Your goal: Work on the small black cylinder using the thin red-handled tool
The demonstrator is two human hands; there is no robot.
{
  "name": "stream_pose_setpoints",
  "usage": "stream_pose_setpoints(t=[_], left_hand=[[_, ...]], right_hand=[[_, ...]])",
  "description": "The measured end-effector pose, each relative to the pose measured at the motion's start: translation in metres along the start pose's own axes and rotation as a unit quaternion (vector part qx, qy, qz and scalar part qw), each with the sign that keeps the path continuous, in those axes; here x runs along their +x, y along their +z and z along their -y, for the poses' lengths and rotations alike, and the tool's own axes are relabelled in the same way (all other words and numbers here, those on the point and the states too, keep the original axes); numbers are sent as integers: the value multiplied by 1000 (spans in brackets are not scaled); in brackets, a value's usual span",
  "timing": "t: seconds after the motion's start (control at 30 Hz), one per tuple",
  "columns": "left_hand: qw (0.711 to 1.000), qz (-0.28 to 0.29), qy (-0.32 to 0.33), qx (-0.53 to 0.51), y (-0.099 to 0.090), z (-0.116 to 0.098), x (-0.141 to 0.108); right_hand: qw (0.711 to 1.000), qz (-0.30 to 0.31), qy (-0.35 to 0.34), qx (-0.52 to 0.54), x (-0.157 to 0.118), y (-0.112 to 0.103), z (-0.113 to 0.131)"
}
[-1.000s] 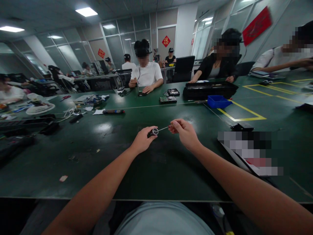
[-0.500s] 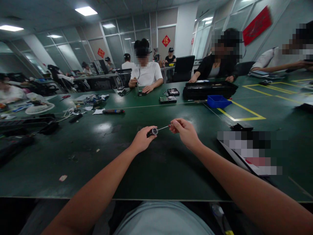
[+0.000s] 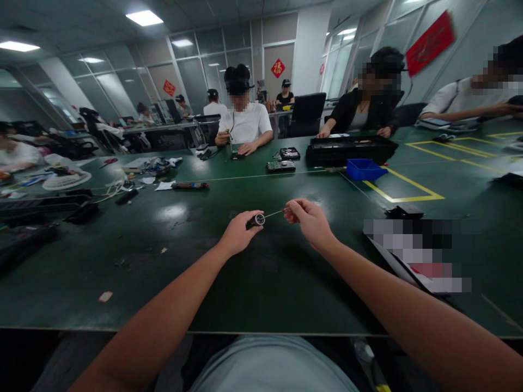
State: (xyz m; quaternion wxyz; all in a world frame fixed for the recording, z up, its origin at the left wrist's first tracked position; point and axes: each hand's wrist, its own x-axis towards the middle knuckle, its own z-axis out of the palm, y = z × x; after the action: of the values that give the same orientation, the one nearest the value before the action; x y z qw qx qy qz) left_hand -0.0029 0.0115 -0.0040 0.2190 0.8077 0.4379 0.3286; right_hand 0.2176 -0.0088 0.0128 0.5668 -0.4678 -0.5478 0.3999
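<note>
My left hand [image 3: 239, 233] is closed round a small black cylindrical part with a silvery ring at its end [image 3: 259, 219], held just above the green table. The ringed end faces me and to the right. Between the fingertips of my right hand [image 3: 308, 218] is the red handle of a thin screwdriver [image 3: 274, 214]. Its metal shaft points left, and the tip meets the ringed end of the black part. Whether the tip sits inside the ring I cannot tell.
Across the green table [image 3: 163, 288] a person [image 3: 245, 125] works on a small device. Hard drives [image 3: 281, 165], a long black housing [image 3: 351, 149] and a blue bin [image 3: 365, 169] stand ahead. A dark pen-like tool [image 3: 190, 185] lies left, a papery pack [image 3: 396, 261] right.
Both hands keep their grip and nearly the same place. The black part and the screwdriver have shifted only very slightly.
</note>
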Motion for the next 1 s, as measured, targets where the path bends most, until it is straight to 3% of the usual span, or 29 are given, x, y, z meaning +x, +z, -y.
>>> stream_pose_setpoints(t=[0.17, 0.27, 0.6, 1.0], left_hand=[[1000, -2, 5, 1, 0, 0, 0], [1000, -2, 10, -1, 1, 1, -1], [1000, 6, 7, 2, 0, -1, -1], [1000, 6, 0, 7, 0, -2, -1]], right_hand=[[983, -26, -40, -176, -5, -3, 13], [971, -33, -68, -228, -7, -3, 16], [968, 35, -143, -206, -12, -1, 13], [975, 26, -112, -189, -12, 0, 13]])
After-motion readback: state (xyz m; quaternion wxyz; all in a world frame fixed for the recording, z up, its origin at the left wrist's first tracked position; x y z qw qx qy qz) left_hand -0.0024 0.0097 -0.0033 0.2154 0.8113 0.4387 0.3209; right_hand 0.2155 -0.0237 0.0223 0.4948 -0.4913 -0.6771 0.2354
